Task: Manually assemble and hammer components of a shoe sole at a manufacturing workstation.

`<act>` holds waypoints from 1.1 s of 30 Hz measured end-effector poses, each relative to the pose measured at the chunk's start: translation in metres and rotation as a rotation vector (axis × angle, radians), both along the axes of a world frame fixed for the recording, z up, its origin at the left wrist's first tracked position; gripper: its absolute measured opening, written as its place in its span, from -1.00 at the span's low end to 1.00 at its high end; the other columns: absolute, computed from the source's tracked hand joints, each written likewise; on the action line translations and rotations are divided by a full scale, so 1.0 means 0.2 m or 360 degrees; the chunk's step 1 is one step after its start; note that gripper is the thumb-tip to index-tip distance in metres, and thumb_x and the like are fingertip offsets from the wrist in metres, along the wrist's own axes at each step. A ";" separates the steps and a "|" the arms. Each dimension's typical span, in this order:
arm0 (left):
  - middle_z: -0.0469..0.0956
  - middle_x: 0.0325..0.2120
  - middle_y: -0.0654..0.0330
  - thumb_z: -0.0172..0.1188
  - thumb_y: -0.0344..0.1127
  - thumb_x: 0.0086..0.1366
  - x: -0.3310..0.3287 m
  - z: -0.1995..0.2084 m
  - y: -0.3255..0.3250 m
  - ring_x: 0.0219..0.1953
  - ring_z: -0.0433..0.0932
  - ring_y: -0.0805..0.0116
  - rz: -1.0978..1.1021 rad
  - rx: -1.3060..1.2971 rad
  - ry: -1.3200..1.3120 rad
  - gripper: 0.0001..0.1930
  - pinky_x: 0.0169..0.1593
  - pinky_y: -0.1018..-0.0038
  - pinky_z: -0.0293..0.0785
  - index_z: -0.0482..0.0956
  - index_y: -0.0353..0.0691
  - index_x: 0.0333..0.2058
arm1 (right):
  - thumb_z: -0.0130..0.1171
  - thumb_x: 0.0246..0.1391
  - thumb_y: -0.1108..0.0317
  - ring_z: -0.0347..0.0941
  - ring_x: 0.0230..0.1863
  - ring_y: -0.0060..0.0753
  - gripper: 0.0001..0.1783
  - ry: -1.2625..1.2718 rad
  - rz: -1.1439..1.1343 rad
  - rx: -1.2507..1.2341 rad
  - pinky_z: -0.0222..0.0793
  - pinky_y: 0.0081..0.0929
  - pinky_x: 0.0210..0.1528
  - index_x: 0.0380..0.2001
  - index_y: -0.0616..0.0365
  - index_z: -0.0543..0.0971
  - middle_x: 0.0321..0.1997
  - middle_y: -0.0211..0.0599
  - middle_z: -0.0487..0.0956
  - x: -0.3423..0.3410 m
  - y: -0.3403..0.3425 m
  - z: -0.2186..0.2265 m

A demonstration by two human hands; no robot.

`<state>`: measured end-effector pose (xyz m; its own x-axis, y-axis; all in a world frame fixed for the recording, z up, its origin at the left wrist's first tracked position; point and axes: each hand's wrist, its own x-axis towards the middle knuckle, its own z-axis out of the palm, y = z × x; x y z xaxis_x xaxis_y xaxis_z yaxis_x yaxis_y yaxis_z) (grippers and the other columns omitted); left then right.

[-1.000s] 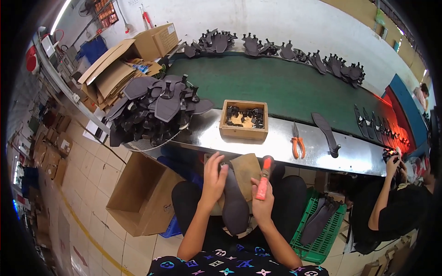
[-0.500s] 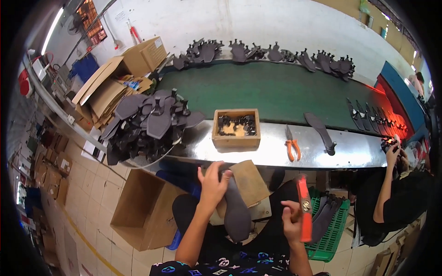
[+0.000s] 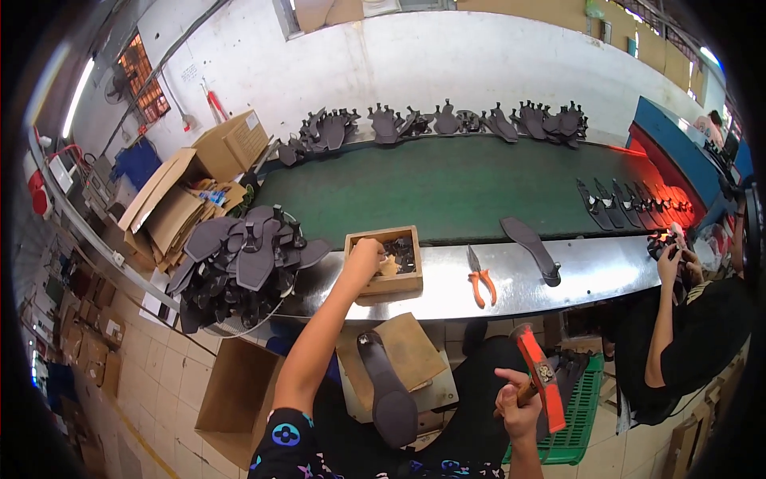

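Hammer (image 3: pixel 546 374) with an orange head sits in the right hand (image 3: pixel 517 411), its fingers curled around the handle near the green crate (image 3: pixel 589 415). The left hand (image 3: pixel 365 257) dips into the wooden box (image 3: pixel 388 285) of small black fittings (image 3: pixel 405 251), its fingertips hidden, so whether they pinch anything cannot be told. Between the forearms, a dark grey shoe sole (image 3: pixel 388 399) lies across a tan sheet (image 3: pixel 415 351), touched by neither hand.

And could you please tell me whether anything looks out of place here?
Nothing appears spilled, but a lone sole looks slightly odd, lying aslant across the green belt and metal ledge, apart from the heaped soles at left.
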<state>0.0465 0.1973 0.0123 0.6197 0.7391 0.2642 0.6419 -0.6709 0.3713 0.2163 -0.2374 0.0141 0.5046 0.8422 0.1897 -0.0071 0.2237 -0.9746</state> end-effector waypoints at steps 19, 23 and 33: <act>0.58 -0.28 0.13 0.16 -0.40 0.43 -0.35 0.56 -1.60 -0.35 0.58 0.43 -0.0378 -0.1913 -0.1933 -0.81 -0.31 0.53 0.54 0.62 -0.43 -0.15 | 0.33 0.16 0.42 0.52 -0.50 -0.62 -0.70 0.0482 0.0735 0.0221 0.38 -0.75 -0.58 -0.08 0.36 0.59 -0.06 0.08 0.65 -0.39 0.31 0.55; 0.57 -0.24 0.17 0.20 -0.41 0.41 -0.37 0.43 -1.59 -0.26 0.56 0.45 -0.0327 -0.1927 -0.1974 -0.82 -0.17 0.53 0.50 0.62 -0.42 -0.12 | 0.29 0.11 0.56 0.51 -0.55 -0.63 -0.87 0.0414 0.0669 0.0231 0.33 -0.75 -0.64 -0.27 0.34 0.58 -0.13 0.12 0.67 -0.39 0.34 0.52; 0.65 -0.17 0.03 0.42 -0.24 0.16 -0.39 -0.05 -1.11 -0.18 0.62 0.21 0.0314 0.0006 -0.0946 -0.62 -0.03 0.32 0.46 0.61 -0.27 -0.08 | 0.25 0.10 0.56 0.37 -0.60 -0.78 -0.91 0.0056 0.0742 -0.0134 0.20 -0.75 -0.65 -0.30 0.34 0.59 -0.09 -0.16 0.62 -0.33 0.69 0.24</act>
